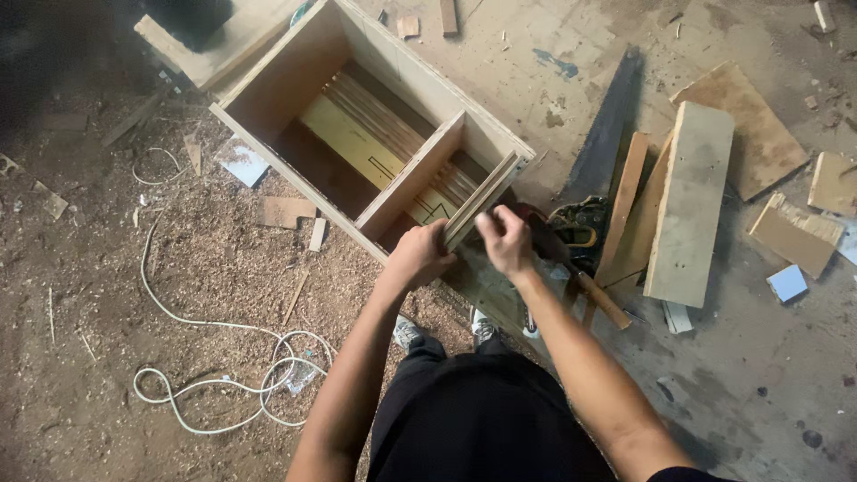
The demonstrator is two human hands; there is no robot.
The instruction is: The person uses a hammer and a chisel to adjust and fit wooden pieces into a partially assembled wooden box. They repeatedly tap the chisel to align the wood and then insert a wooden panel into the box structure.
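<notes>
1. Left hand (420, 254) is curled around the near end of a thin plywood strip (482, 200), fingers wrapped onto its lower edge, so it's gripping it.
2. Right hand (504, 239) sits just on the other side of that same end, fingertips pinching the strip from the right. Both hands are close together, almost touching.
3. The strip stands on its edge along the near end of an open wooden box (268, 94), running from the hands up toward the box's right corner.
4. Inside the box there's a divider board (412, 174) splitting it into a big compartment and a smaller one by the hands. The bottom shows yellowish boards with some dark lines.
5. Just right of the right hand lies a hammer (585, 286) with a wooden handle, partly under the forearm.
6. Further right: a stack of planks (689, 201) and loose offcuts on the concrete.
7. Left side is all sawdust, with a white cable (223, 379) looped across it.
8. The person's shoes (407, 332) peek out below the arms.
</notes>
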